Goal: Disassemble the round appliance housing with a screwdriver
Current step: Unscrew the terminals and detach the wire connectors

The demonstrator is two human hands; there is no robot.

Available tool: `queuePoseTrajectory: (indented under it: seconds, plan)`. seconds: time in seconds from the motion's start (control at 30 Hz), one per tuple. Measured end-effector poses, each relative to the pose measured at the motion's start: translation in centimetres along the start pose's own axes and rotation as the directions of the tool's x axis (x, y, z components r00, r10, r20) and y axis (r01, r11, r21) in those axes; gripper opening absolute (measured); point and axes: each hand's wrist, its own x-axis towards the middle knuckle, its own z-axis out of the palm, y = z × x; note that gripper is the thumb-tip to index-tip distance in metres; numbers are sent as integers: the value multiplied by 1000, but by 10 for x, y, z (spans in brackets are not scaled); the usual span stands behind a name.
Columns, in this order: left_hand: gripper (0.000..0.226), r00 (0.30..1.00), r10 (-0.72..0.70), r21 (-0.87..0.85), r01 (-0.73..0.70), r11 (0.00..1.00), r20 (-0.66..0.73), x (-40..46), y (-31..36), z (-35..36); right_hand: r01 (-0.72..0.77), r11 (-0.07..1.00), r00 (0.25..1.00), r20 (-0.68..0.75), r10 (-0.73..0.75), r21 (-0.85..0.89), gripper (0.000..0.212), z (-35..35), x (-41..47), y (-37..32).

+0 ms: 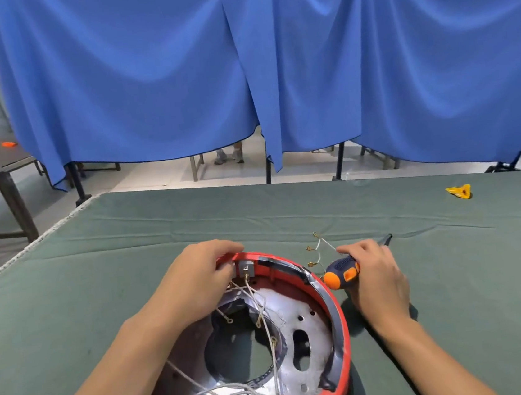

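Housing [330,312], one round red shell, sits open side up on the green table cloth [132,277] at the near middle. My left hand [197,279] pinches the small grey terminal block [247,268] at its far rim. My right hand [378,278], just right of the shell, curls round one screwdriver [342,274], its tip pointing far right. One yellow piece [459,191] lies far right.

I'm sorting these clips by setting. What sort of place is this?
Probably a workshop or a recording hall split into work bays, not a home. A blue curtain on stands screens off the table, which has a green cloth; more tables show beyond. The right hand holds a screwdriver beside an opened red housing.
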Motion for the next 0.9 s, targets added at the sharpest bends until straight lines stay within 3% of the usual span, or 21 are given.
queuePoseTrajectory:
  seconds: [0.2, 0.3, 0.4, 0.53, 0.67, 0.8, 0.9]
  plan:
    - [32, 997, -35, 60, 40, 997, -71, -5, -1, -3, 14, 994, 998, -69, -6, 112, 46, 0, 5, 4]
    - [32, 991, -84, 79, 92, 993, -101, -7, -2, -2, 9, 985, 989, -147, 16, 170, 34, 1, 4, 6]
    - [32, 991, -108, 60, 113, 992, -81, -6, 2, -4, 24, 942, 974, -220, 54, 335, 16, -5, 3, 3]
    - [35, 994, -103, 175, 109, 979, -43, -13, 7, -17, -32, 796, 947, -236, 217, 604, 8, -26, 4, -14]
    - [50, 996, -59, 263, 38, 964, 73, -30, 6, -21, -135, 628, 918, -141, 370, 766, 15, -50, 5, -52]
    - [62, 987, 2, 474, -79, 877, 161, -46, -2, -3, -40, 424, 923, -130, 363, 905, 5, -81, 4, -96]
    - [59, 981, 27, 501, -121, 857, 191, -43, -8, -2, 68, 354, 926, -191, 327, 933, 5, -89, -3, -119]
